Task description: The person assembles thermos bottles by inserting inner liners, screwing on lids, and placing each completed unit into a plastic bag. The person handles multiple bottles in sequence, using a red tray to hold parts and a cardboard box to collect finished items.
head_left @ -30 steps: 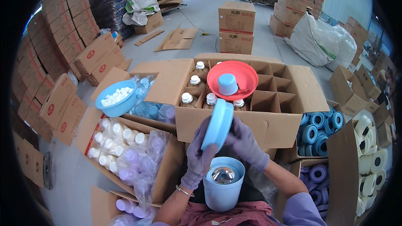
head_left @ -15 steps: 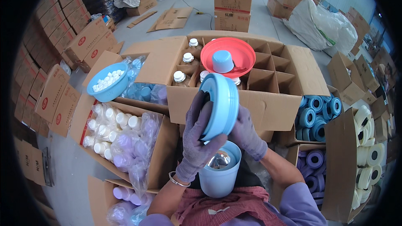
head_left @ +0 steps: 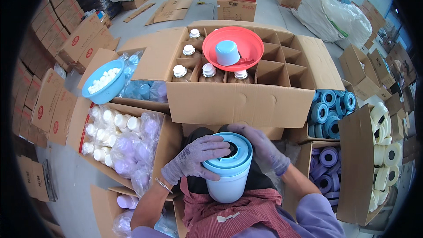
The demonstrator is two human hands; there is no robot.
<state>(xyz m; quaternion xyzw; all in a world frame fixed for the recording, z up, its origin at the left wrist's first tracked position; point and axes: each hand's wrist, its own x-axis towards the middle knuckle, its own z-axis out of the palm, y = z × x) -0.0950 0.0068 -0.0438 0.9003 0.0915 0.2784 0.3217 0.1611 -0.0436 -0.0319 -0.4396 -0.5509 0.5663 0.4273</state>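
Note:
Between my thighs stands a pale blue flask body (head_left: pixel 226 188), upright. A blue ring-shaped collar (head_left: pixel 243 156) with a dark round opening sits on its top. My left hand (head_left: pixel 196 156), in a grey-purple glove, grips the collar from the left, fingers across its top and thumb at its near side. Around the collar's far right edge curves my gloved right hand (head_left: pixel 264 147); it is slightly blurred and its fingertips are partly hidden. The silvery liner inside the body is covered now.
Ahead is a divided carton (head_left: pixel 238 103) with several white-capped bottles and a red dish (head_left: pixel 211 46) bearing a blue cup (head_left: pixel 227 53). A blue basin (head_left: pixel 94 94) of small white pieces stands left, above bagged white and purple cups (head_left: pixel 125 145). Cartons of blue (head_left: pixel 324 112), purple (head_left: pixel 328 156) and cream rings (head_left: pixel 391 154) stand right.
The blue collar, held tilted above the flask body before, has come down flat onto its top. Both hands moved down with it, and the silvery liner went out of sight.

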